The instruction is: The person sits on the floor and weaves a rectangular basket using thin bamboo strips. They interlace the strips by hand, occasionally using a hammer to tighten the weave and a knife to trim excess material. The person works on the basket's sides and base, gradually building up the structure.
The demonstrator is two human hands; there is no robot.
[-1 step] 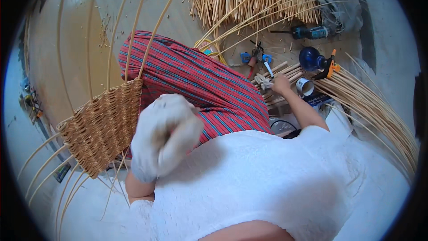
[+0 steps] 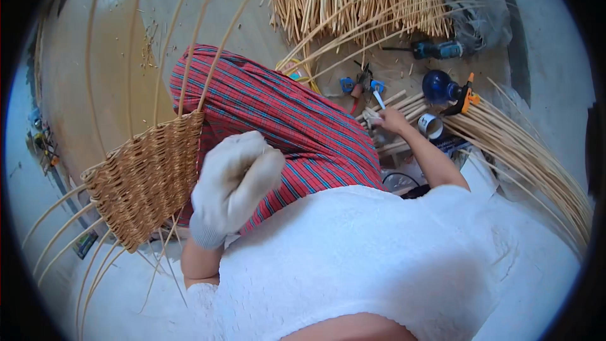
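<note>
My left hand (image 2: 235,183) wears a white knitted glove and is curled into a fist above my lap. Nothing shows between its fingers. Just left of it a woven wicker panel (image 2: 148,177) stands tilted, with long bare stakes (image 2: 170,44) rising from its upper edge and more jutting from its lower side. My bare right hand (image 2: 391,120) reaches out to the right, closed on a crumpled white glove (image 2: 371,117) over a bundle of cut canes (image 2: 413,107).
Beyond the right hand are a blue spray bottle (image 2: 440,85) with an orange trigger, an open tin (image 2: 431,126), a power tool (image 2: 437,48) and small blue-handled tools (image 2: 377,85). Cane bundles lie far (image 2: 353,0) and right (image 2: 524,158). A red plaid cloth (image 2: 284,126) covers my legs.
My left fist has drawn slightly down and tightened. My right hand has shifted a little left over the white glove, and less of the glove shows.
</note>
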